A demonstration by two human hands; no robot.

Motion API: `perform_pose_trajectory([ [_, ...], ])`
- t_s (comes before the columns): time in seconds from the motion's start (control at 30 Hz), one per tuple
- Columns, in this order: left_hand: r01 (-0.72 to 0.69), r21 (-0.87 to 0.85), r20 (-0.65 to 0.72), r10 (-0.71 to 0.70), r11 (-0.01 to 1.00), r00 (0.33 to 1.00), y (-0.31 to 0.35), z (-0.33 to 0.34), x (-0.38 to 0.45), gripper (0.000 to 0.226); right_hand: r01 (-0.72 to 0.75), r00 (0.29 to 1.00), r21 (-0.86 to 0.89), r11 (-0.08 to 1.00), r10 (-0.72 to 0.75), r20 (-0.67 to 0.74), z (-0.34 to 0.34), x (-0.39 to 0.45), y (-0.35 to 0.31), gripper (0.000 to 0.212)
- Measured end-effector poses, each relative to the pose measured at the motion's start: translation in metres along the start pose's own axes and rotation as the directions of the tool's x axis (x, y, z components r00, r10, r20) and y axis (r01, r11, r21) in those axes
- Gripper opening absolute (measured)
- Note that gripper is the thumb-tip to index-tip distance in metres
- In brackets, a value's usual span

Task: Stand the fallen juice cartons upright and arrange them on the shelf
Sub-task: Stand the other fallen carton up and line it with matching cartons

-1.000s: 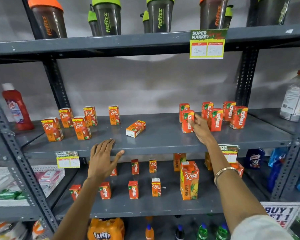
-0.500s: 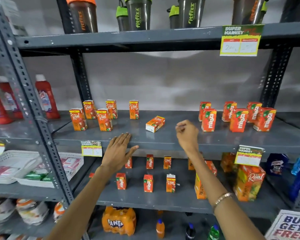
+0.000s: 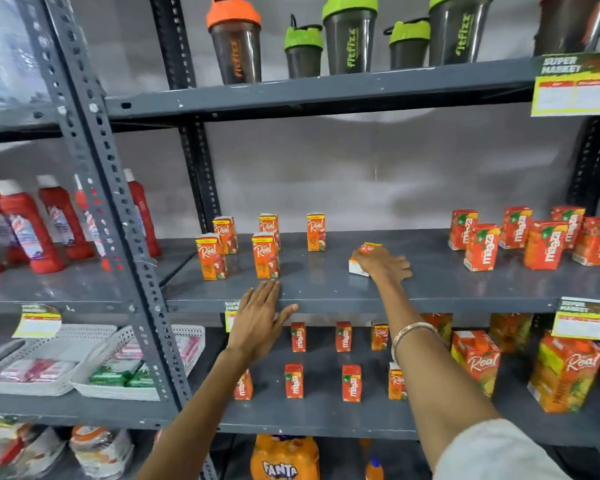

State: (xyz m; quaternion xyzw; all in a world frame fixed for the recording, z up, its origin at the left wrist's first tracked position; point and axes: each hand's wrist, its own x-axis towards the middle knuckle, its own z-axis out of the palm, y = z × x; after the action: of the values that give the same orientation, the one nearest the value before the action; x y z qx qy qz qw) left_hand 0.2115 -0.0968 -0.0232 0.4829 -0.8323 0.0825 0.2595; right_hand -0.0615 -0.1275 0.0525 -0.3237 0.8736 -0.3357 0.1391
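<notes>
A small orange Real juice carton (image 3: 367, 250) lies on its side in the middle of the grey middle shelf (image 3: 326, 289). My right hand (image 3: 383, 266) rests over it with fingers curled around it. Several Real cartons (image 3: 265, 255) stand upright to its left, and several Maaza cartons (image 3: 482, 247) stand upright at the right. My left hand (image 3: 260, 318) lies flat and open against the shelf's front edge, holding nothing.
Shaker bottles (image 3: 349, 39) line the top shelf. Red bottles (image 3: 25, 230) stand in the left bay. The lower shelf holds small Maaza cartons (image 3: 351, 382) and large Real cartons (image 3: 565, 372). A slanted steel upright (image 3: 118, 237) divides the bays. White baskets (image 3: 28, 362) sit at lower left.
My right hand left the Maaza cartons, swept left and came down on the fallen Real carton. The view shifted left. My left hand stayed on the shelf edge.
</notes>
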Motion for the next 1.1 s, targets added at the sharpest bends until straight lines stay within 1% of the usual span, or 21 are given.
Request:
perform_pose_trajectory([
  [0.07, -0.006, -0.003, -0.014, 0.006, 1.000, 1.000, -0.003, 0.002, 0.002, 0.077, 0.025, 1.000, 0.056, 0.998, -0.026, 0.017, 0.003, 0.003, -0.008, 0.084],
  [0.13, -0.007, -0.001, -0.021, 0.007, 1.000, 1.000, -0.006, 0.004, 0.002, 0.077, 0.103, 0.993, 0.099, 0.990, -0.109, 0.047, 0.008, 0.007, -0.016, 0.089],
  [0.17, -0.008, 0.000, -0.025, 0.008, 1.000, 1.000, -0.006, 0.004, 0.001, 0.076, 0.151, 0.985, 0.078, 0.985, -0.156, 0.067, 0.009, 0.005, -0.018, 0.088],
  [0.27, -0.010, -0.009, -0.028, 0.010, 1.000, 1.000, -0.008, 0.005, 0.001, 0.076, 0.269, 0.960, -0.052, 0.962, -0.263, 0.101, 0.018, 0.005, -0.021, 0.071],
  [0.33, -0.014, -0.015, -0.030, 0.013, 1.000, 0.999, -0.008, 0.005, 0.001, 0.076, 0.301, 0.950, -0.078, 0.950, -0.292, 0.108, 0.019, 0.002, -0.021, 0.060],
  [0.4, -0.010, -0.016, -0.031, 0.009, 1.000, 0.999, -0.008, 0.005, 0.001, 0.076, 0.369, 0.924, -0.081, 0.926, -0.356, 0.138, 0.014, -0.004, -0.017, 0.054],
  [0.47, -0.002, -0.016, -0.023, 0.002, 1.000, 1.000, -0.008, 0.005, 0.000, 0.077, 0.449, 0.880, -0.004, 0.893, -0.442, 0.171, 0.008, -0.007, -0.010, 0.055],
  [0.5, 0.000, -0.014, -0.024, 0.000, 1.000, 1.000, -0.008, 0.005, 0.000, 0.077, 0.458, 0.862, 0.117, 0.881, -0.473, 0.183, 0.002, -0.012, -0.006, 0.054],
  [0.53, 0.002, -0.011, -0.027, -0.002, 1.000, 1.000, -0.009, 0.005, 0.000, 0.077, 0.425, 0.845, 0.312, 0.850, -0.496, 0.199, -0.004, -0.019, -0.002, 0.051],
  [0.57, 0.005, -0.010, -0.030, -0.005, 1.000, 1.000, -0.010, 0.005, 0.000, 0.076, 0.352, 0.827, 0.508, 0.786, -0.515, 0.224, -0.011, -0.029, 0.002, 0.050],
  [0.6, 0.008, -0.008, -0.033, -0.008, 1.000, 0.999, -0.008, 0.006, 0.001, 0.076, 0.263, 0.803, 0.665, 0.699, -0.541, 0.251, -0.019, -0.040, 0.006, 0.049],
  [0.63, 0.014, -0.003, -0.035, -0.014, 1.000, 0.999, -0.008, 0.006, 0.001, 0.076, 0.170, 0.776, 0.777, 0.607, -0.568, 0.274, -0.029, -0.054, 0.010, 0.047],
  [0.7, 0.025, -0.001, -0.036, -0.025, 1.000, 0.999, -0.005, 0.005, 0.000, 0.077, -0.005, 0.714, 0.900, 0.437, -0.628, 0.309, -0.046, -0.079, 0.015, 0.040],
  [0.77, 0.038, -0.015, -0.029, -0.038, 0.999, 0.999, -0.003, 0.004, -0.001, 0.077, -0.138, 0.689, 0.939, 0.315, -0.651, 0.319, -0.061, -0.103, 0.017, 0.044],
  [0.8, 0.044, -0.023, -0.027, -0.045, 0.999, 0.999, -0.001, 0.003, -0.001, 0.077, -0.171, 0.689, 0.948, 0.269, -0.655, 0.310, -0.068, -0.114, 0.018, 0.044],
  [0.87, 0.063, -0.039, -0.024, -0.064, 0.997, 0.998, 0.005, -0.001, -0.002, 0.076, -0.210, 0.676, 0.957, 0.201, -0.677, 0.291, -0.085, -0.140, 0.019, 0.042],
  [0.93, 0.083, -0.043, -0.016, -0.084, 0.996, 0.996, 0.009, -0.004, -0.002, 0.076, -0.228, 0.642, 0.963, 0.144, -0.721, 0.260, -0.104, -0.168, 0.020, 0.041],
  [1.03, 0.104, -0.059, 0.014, -0.103, 0.993, 0.995, 0.010, -0.007, -0.001, 0.079, -0.275, 0.565, 0.960, 0.050, -0.799, 0.204, -0.132, -0.210, 0.029, 0.053],
  [1.1, 0.120, -0.085, 0.032, -0.118, 0.989, 0.993, 0.011, -0.008, 0.000, 0.080, -0.315, 0.505, 0.949, -0.008, -0.848, 0.160, -0.145, -0.230, 0.038, 0.051],
])
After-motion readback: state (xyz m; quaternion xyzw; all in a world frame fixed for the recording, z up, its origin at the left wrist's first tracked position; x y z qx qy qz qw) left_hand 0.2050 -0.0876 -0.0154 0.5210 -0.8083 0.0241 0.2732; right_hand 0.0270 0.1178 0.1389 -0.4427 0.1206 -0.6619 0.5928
